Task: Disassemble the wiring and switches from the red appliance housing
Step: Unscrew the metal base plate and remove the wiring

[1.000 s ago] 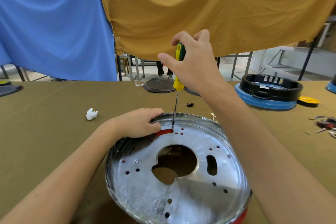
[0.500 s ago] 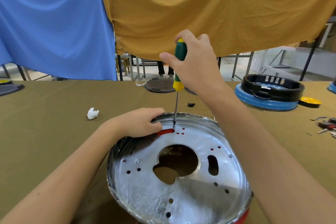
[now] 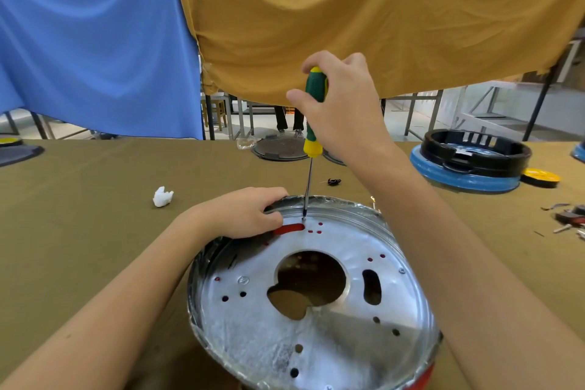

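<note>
A round red appliance housing with a shiny silver metal plate on top (image 3: 316, 310) sits on the table covered in olive-brown cloth (image 3: 79, 215), close to the person and a bit to the right. The plate has a big hole in the middle and many little holes. Only a bit of the red shell peeks out at the bottom right edge.

The left hand (image 3: 243, 212) rests on the far left rim of the housing. Its fingers curl over the rim and hold it. A small red slot shows in the plate right next to these fingers.

The right hand (image 3: 342, 108) is up high above the housing. Its fingers and thumb wrap round the handle of a green and yellow screwdriver (image 3: 311, 123). The screwdriver stands almost straight up. Its thin metal tip touches the plate near the far rim, just beside the red slot.

A little crumpled white lump (image 3: 162, 196) lies on the table to the left. A small black bit (image 3: 334, 181) lies behind the housing. Far to the right sits a black ring on a blue round base (image 3: 468, 165). A blue cloth (image 3: 95, 41) and a mustard-yellow cloth (image 3: 380, 9) hang behind the table.
</note>
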